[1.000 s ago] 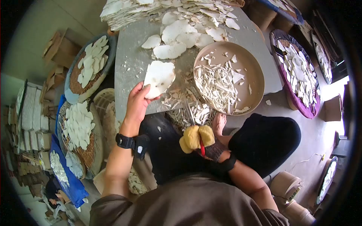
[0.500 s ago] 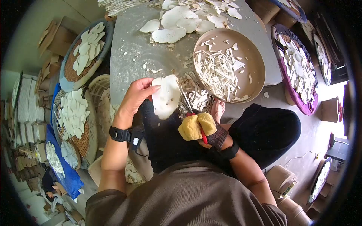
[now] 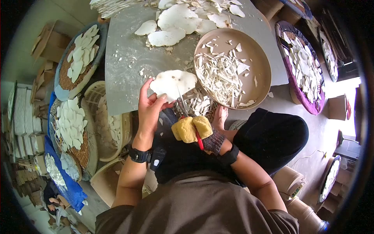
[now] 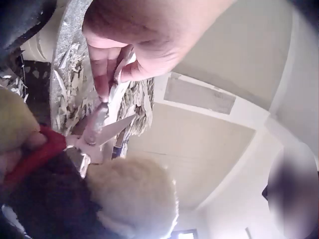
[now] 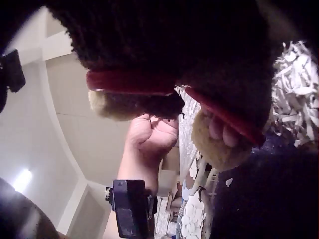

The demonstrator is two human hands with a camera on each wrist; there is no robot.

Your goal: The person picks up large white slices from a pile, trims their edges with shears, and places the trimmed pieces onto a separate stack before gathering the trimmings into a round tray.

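My left hand (image 3: 149, 109) pinches a thin white slice (image 3: 171, 82) with small brown spots, between thumb and fingers at its near edge. Scissors (image 4: 88, 145) with red handles are gripped in my right hand (image 3: 213, 142), which wears a dark knitted glove with bare fingertips. Thick yellow padding (image 3: 191, 129) is wrapped around the scissor handles and fingers. In the left wrist view the blades stand parted at the slice's edge. From the head view one blade overlaps the slice's face. The right wrist view shows the red handles spread apart.
A round tan tray (image 3: 255, 58) of white trimmings stands on the grey table (image 3: 122, 74). Larger slices (image 3: 177, 19) lie behind it. More trimmings (image 3: 202, 105) are heaped below the table edge, near a bare foot (image 3: 220, 117). Slice-filled baskets (image 3: 72, 121) flank both sides.
The slice came down from over the table toward the lap, then rose and turned sideways in my left hand. My scissors moved up and left, and their blades now meet the slice.
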